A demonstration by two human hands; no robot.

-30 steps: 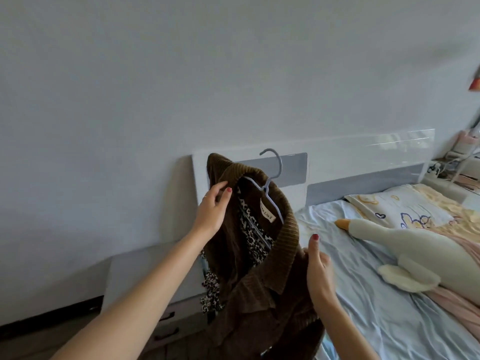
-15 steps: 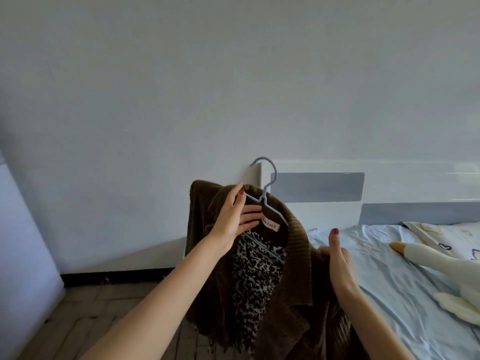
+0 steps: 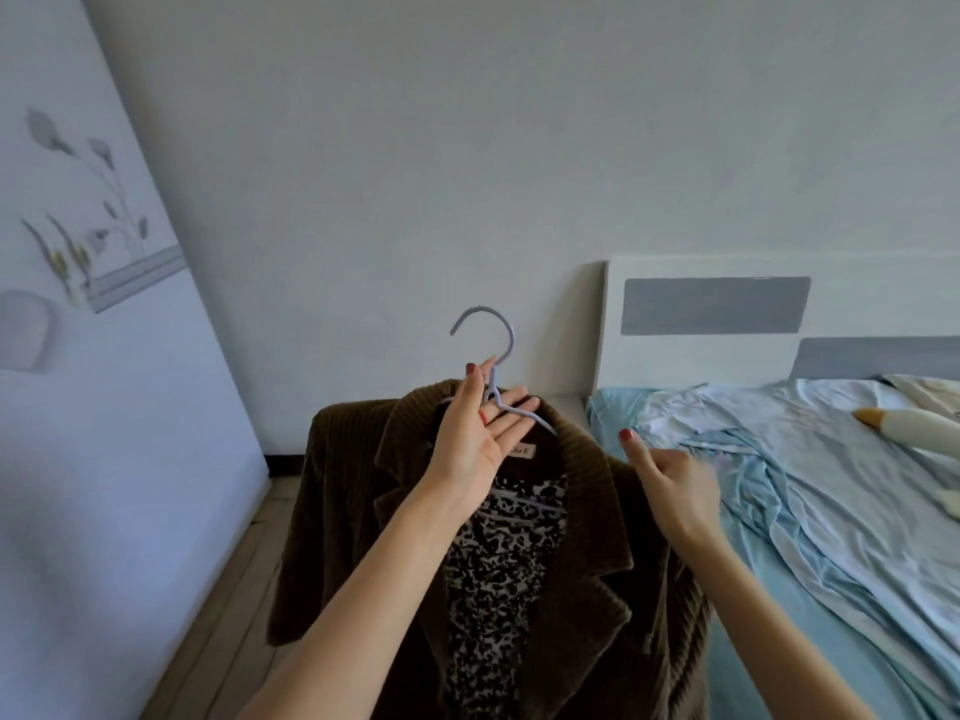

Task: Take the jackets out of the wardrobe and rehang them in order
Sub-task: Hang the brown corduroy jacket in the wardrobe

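Note:
A brown corduroy jacket [image 3: 363, 485] with a leopard-print lining [image 3: 498, 563] hangs on a pale blue hanger [image 3: 498, 337], held up in the middle of the view. My left hand [image 3: 478, 439] pinches the hanger's neck between thumb and fingers, just under the hook. At the jacket's right shoulder is my right hand [image 3: 670, 485], thumb up and fingers curled. It is blurred, and I cannot see whether it holds the fabric. The jacket's lower part runs out of view at the bottom.
A pale door panel [image 3: 78, 433] with a flower pattern stands at the left. To the right is a bed with blue sheets [image 3: 805, 511], a white and grey headboard [image 3: 701, 304] and a plush toy [image 3: 914, 426]. Wooden floor [image 3: 228, 589] shows between them.
The view has swung left, bringing the flowered panel in. My left hand moved from the collar to the hanger's neck. My right hand shifted on the jacket's right shoulder.

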